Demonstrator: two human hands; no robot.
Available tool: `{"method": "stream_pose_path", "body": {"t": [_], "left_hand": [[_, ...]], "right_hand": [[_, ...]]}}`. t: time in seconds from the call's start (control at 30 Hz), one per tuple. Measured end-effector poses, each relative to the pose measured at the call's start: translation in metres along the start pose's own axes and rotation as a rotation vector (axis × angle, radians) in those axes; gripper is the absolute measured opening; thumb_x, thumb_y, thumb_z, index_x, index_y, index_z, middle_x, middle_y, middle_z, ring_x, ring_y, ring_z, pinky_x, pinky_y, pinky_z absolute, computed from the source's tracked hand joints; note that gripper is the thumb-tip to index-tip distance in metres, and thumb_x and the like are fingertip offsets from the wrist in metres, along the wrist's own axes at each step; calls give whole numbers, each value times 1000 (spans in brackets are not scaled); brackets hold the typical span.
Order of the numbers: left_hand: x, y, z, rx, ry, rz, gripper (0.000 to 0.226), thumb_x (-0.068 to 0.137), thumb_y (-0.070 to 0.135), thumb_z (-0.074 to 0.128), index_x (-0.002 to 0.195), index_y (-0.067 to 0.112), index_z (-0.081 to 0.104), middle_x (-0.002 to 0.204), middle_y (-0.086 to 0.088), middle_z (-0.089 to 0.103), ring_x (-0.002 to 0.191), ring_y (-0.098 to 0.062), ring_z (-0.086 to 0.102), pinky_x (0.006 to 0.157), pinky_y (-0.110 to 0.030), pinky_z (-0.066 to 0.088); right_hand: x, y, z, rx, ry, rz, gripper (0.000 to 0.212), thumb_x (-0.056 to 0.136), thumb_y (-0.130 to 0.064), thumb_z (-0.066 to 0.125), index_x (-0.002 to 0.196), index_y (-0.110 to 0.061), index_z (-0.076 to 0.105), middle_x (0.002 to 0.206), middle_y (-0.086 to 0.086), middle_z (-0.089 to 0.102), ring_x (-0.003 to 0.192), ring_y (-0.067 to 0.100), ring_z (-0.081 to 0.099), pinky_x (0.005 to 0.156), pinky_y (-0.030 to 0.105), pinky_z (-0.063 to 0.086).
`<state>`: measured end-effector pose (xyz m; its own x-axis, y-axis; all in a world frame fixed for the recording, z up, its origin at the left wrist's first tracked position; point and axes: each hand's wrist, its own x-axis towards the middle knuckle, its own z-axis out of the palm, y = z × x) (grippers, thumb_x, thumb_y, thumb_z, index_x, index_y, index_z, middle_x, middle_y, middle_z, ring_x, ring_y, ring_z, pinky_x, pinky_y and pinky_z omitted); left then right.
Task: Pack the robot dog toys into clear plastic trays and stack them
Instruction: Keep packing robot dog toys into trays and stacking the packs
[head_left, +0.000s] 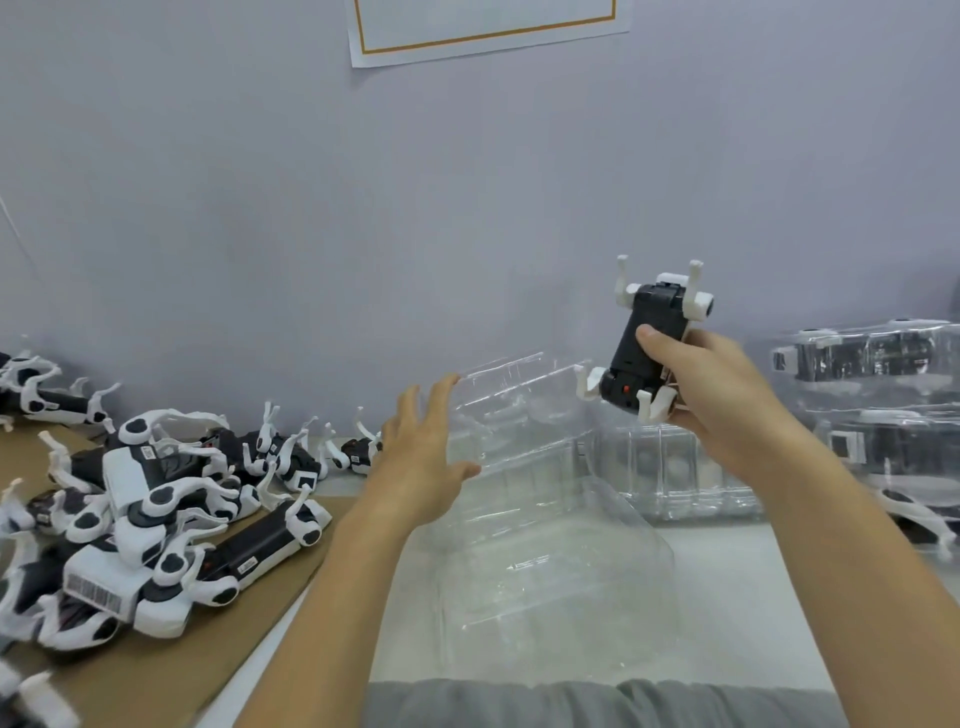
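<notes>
**Robot dog toy held above an open clear tray at the bench**

The right hand (717, 384) grasps one robot dog toy (647, 345) in the air, belly side toward the camera, thumb across its black underside and its white legs sticking outward. The toy hangs above and to the right of an open clear plastic tray (540, 545), which lies on the white bench (737, 597) directly in front of the person.

The left hand (423, 462) is released, fingers spread and straight, its fingertips at the left edge of the tray's raised lid half (519, 400); whether they actually touch the plastic cannot be told.

A pile of loose robot dog toys (156, 514) lies on brown cardboard (171, 670) at the left. A stack of empty clear trays (670, 478) sits behind the open one. Packed trays (872, 364) holding toys are stacked at the far right. A white sheet with an orange border (488, 26) hangs on the wall.
</notes>
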<state>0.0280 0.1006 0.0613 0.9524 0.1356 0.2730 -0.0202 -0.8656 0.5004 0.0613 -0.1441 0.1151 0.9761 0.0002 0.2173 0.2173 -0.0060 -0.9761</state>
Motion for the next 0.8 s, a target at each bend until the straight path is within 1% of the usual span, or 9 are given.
{"method": "stream_pose_path", "body": {"t": [0.13, 0.23, 0.33, 0.37, 0.43, 0.5, 0.6, 0.7, 0.8], "left_hand": [[0, -5, 8, -33, 105, -65, 105, 86, 31, 78, 155, 34, -1, 158, -5, 26, 140, -28, 38, 107, -44, 39], [2, -4, 0, -76, 19, -258, 115, 79, 49, 80, 155, 14, 1, 151, -11, 39, 133, -30, 46, 96, -37, 43], [0, -3, -15, 100, -224, -363, 103, 74, 73, 68, 140, 0, 39, 106, -4, 60, 93, -19, 60, 68, -25, 43], [-1, -4, -19, 147, -272, -364, 97, 73, 76, 65, 132, 1, 48, 94, 0, 56, 83, -16, 58, 66, -25, 46], [0, -6, -25, 184, -340, -375, 96, 74, 79, 62, 131, 3, 50, 95, -2, 59, 86, -18, 63, 77, -31, 57], [-2, -7, -30, 169, -443, -395, 94, 74, 77, 64, 132, 4, 50, 104, -6, 66, 90, -19, 71, 86, -37, 60], [-6, -10, -36, 82, -642, -386, 79, 80, 63, 71, 128, 4, 54, 105, -11, 72, 85, -22, 76, 83, -37, 62], [-9, -10, -34, -38, -721, -368, 47, 91, 38, 71, 115, 0, 59, 99, -16, 72, 85, -26, 76, 76, -34, 63], [-12, -6, -29, -118, -714, -346, 26, 96, 30, 67, 104, 6, 61, 102, -16, 69, 84, -28, 76, 79, -36, 63]], "right_hand": [[-1, 3, 2, -110, -34, -48, 20, 97, -34, 59, 108, -19, 64, 104, 6, 73, 93, 22, 72, 88, 46, 57], [-1, 5, 1, -170, -74, -66, 18, 96, -36, 60, 108, -23, 64, 105, 2, 72, 97, 23, 71, 90, 50, 55], [-2, 5, 2, -254, -102, -85, 14, 96, -35, 61, 103, -24, 65, 103, 4, 71, 95, 23, 70, 87, 46, 55], [-3, 4, 1, -300, -105, -102, 13, 95, -34, 61, 103, -24, 65, 102, 2, 71, 95, 21, 69, 81, 41, 54], [-4, 3, 0, -377, -110, -138, 14, 95, -34, 63, 105, -25, 65, 100, -3, 71, 93, 14, 67, 71, 30, 47], [-5, 1, -2, -438, -115, -169, 15, 93, -35, 64, 106, -27, 66, 99, -8, 69, 91, 6, 64, 68, 22, 42], [-7, -6, -7, -529, -135, -216, 14, 92, -33, 66, 106, -32, 67, 99, -14, 68, 88, -1, 61, 65, 17, 38], [-13, -15, -11, -572, -243, -240, 15, 89, -27, 70, 101, -37, 68, 94, -16, 71, 84, 7, 69, 69, 23, 46], [-18, -21, -7, -609, -425, -237, 23, 84, -16, 75, 96, -36, 72, 79, -18, 73, 74, 9, 71, 68, 26, 56]]}}
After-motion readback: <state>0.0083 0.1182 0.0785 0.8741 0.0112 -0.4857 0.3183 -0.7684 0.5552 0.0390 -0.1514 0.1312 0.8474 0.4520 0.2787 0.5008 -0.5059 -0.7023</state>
